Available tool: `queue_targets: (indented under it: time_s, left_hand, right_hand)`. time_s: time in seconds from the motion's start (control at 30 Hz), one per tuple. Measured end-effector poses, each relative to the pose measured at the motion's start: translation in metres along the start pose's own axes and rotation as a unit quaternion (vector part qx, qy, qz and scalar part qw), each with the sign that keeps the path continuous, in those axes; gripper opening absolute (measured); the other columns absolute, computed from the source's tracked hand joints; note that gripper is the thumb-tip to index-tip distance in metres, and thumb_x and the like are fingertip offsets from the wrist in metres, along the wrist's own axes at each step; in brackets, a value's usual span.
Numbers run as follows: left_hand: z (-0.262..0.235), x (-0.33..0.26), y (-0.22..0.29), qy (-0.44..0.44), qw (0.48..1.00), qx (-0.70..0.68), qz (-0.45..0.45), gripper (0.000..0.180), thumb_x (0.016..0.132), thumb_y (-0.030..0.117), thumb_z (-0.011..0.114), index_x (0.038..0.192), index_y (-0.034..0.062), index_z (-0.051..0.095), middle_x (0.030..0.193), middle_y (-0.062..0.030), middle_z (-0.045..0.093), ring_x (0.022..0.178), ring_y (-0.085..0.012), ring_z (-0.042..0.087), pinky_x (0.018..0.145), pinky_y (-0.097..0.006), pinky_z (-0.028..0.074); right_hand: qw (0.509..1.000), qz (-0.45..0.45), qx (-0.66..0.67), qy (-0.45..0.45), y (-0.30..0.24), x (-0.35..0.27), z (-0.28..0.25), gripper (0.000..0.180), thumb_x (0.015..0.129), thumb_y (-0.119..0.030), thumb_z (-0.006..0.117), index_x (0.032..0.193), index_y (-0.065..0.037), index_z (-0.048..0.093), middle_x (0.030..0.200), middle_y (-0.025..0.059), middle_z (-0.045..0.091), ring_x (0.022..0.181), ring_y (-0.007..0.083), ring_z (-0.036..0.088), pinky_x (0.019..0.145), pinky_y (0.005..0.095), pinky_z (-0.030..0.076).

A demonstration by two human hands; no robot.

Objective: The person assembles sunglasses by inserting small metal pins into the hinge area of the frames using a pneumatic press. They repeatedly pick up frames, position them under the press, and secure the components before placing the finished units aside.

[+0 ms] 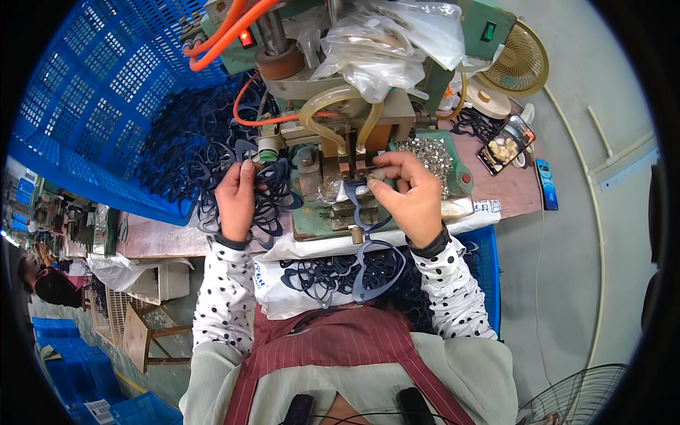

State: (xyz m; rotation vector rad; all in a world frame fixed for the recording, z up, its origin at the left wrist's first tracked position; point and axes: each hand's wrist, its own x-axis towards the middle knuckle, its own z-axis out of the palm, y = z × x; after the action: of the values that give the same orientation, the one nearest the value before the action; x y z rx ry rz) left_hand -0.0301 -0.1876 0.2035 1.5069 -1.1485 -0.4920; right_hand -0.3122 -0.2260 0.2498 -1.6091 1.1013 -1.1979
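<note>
My left hand [237, 202] is closed at the edge of a heap of dark blue eyeglass frames [191, 134], its thumb and fingers pinching one of them. My right hand [411, 198] is at the working point of a green bench machine [308, 223], its fingertips drawn together; what they hold is too small to make out. Beside that thumb, one end of a blue eyeglass frame [381, 290] sits in the machine's jig, while the rest hangs down toward me. Small shiny metal parts [428, 157] lie heaped right of the jig.
A large blue basket [106, 92] leans at the left, spilling frames. More frames lie on white sacking [273, 283] at my lap, with another blue basket [489, 276] below. Orange hoses [234, 32] cross the machine. A phone [506, 145] and fan [520, 60] are at right.
</note>
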Motion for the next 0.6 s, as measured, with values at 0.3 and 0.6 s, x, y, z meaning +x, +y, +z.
queue_targets:
  time_s: [0.3, 0.6]
  left_hand:
    - [0.020, -0.053, 0.063, -0.013, 0.872, 0.136, 0.470, 0.027, 0.082, 0.006, 0.067, 0.109, 0.0021, 0.066, 0.101, -0.0115, 0.070, 0.086, -0.0260, 0.067, 0.079, -0.039, 0.051]
    - [0.033, -0.032, 0.103, 0.025, 0.936, -0.029, 0.349, 0.024, 0.091, 0.008, 0.062, 0.112, -0.0017, 0.064, 0.105, -0.0140, 0.069, 0.091, -0.0227, 0.067, 0.082, -0.035, 0.053]
  right_hand:
    - [0.995, 0.037, 0.093, -0.007, -0.011, 0.006, 0.019, 0.046, 0.074, -0.005, 0.075, 0.112, -0.001, 0.050, 0.080, 0.0069, 0.071, 0.065, 0.0051, 0.058, 0.059, 0.0214, 0.046]
    - [0.988, 0.039, 0.147, -0.031, -0.013, 0.008, 0.018, 0.050, 0.073, 0.000, 0.073, 0.115, 0.003, 0.046, 0.078, 0.0065, 0.068, 0.069, 0.0067, 0.060, 0.062, 0.0219, 0.047]
